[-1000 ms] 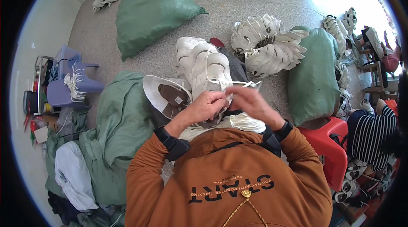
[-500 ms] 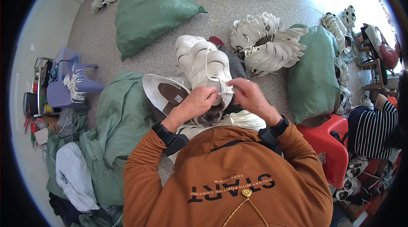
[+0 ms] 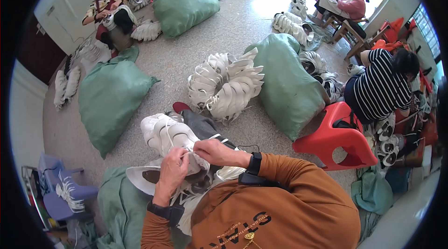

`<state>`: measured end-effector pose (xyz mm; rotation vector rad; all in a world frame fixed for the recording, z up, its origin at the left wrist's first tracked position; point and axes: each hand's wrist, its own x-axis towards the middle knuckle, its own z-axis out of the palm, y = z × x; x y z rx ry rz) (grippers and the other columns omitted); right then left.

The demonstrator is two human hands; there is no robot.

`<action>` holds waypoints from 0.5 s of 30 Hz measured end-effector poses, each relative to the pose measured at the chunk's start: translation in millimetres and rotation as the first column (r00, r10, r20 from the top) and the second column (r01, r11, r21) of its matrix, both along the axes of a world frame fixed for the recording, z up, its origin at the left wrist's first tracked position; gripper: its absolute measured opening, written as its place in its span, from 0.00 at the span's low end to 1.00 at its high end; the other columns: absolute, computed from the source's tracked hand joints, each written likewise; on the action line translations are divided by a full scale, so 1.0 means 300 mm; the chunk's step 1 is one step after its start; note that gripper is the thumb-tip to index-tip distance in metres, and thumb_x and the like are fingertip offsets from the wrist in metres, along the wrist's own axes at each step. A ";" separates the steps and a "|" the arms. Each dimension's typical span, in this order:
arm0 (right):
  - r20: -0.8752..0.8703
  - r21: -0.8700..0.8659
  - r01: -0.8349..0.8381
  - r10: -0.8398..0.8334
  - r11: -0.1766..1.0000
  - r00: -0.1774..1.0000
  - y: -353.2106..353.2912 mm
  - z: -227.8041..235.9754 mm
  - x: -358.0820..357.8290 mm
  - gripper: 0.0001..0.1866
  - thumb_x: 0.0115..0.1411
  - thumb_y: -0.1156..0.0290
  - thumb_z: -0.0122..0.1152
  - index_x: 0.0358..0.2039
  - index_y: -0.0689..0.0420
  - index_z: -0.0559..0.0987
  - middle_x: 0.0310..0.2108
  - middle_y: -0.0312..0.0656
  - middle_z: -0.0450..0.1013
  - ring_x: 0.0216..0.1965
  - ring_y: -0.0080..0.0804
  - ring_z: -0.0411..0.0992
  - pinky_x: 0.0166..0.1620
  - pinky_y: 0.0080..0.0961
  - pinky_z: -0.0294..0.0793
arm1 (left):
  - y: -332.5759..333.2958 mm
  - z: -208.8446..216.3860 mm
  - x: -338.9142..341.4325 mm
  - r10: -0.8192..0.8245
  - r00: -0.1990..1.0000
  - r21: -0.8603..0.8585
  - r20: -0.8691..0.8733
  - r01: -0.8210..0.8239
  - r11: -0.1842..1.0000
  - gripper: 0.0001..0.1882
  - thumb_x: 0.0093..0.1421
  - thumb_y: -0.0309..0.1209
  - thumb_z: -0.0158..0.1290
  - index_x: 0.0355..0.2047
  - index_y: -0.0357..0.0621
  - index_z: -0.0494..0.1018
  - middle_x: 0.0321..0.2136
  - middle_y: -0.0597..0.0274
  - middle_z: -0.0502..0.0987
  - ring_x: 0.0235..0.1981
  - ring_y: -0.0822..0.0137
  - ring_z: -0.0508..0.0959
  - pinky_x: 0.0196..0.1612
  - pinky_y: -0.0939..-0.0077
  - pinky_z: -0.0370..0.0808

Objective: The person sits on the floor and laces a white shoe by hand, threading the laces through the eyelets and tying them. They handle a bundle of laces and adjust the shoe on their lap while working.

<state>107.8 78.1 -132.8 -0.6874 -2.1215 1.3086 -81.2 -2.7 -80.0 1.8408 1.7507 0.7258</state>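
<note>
A stack of white shoe uppers [image 3: 161,126] lies across my lap, with the nearest one under my hands. My left hand [image 3: 174,168] is closed, thumb and finger pinching a white shoelace at the upper's eyelets. Close against it, my right hand [image 3: 213,151] is pinched on the lace too, its fingers curled. The short bit of lace between the fingertips is mostly hidden. Beside my left wrist rests a loose white upper [image 3: 135,174] with a brown inside. A bundle of white laces [image 3: 229,172] lies in my lap by my right wrist.
Ahead on the floor is a ring of white uppers [image 3: 224,85]. Full green sacks [image 3: 112,104] stand left and right [image 3: 284,81]. A red stool [image 3: 333,137] is at right, a purple stool [image 3: 70,188] at left. A co-worker in stripes [image 3: 380,85] sits at right; others work farther off.
My view has swung up and to the right, so co-workers at the back now show. My hands have drawn together over the upper and still pinch the lace.
</note>
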 end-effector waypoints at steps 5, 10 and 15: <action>-0.019 -0.200 0.057 -0.062 0.978 0.998 -0.010 0.009 0.016 0.07 0.64 0.72 0.59 0.36 0.63 0.76 0.22 0.44 0.73 0.24 0.29 0.71 0.30 0.30 0.71 | 0.051 -0.020 -0.036 -0.043 0.935 0.021 -0.352 0.054 0.998 0.12 0.60 0.26 0.55 0.44 0.39 0.70 0.37 0.46 0.74 0.40 0.44 0.78 0.39 0.51 0.76; -0.085 -0.145 0.177 -0.190 0.973 0.978 -0.029 -0.071 -0.026 0.07 0.64 0.71 0.61 0.36 0.62 0.77 0.22 0.41 0.71 0.24 0.24 0.66 0.30 0.27 0.70 | 0.012 -0.116 -0.075 -0.095 0.895 0.001 -0.437 0.106 0.994 0.07 0.61 0.30 0.52 0.37 0.41 0.72 0.32 0.49 0.78 0.32 0.44 0.81 0.36 0.51 0.77; -0.015 -0.211 0.170 -0.178 0.962 0.984 -0.030 -0.061 -0.030 0.06 0.64 0.72 0.61 0.37 0.61 0.78 0.20 0.37 0.69 0.24 0.18 0.62 0.28 0.23 0.66 | -0.174 -0.075 -0.012 -0.161 0.953 -0.163 -0.255 0.122 0.979 0.07 0.62 0.31 0.54 0.29 0.41 0.71 0.27 0.49 0.77 0.32 0.44 0.80 0.34 0.50 0.75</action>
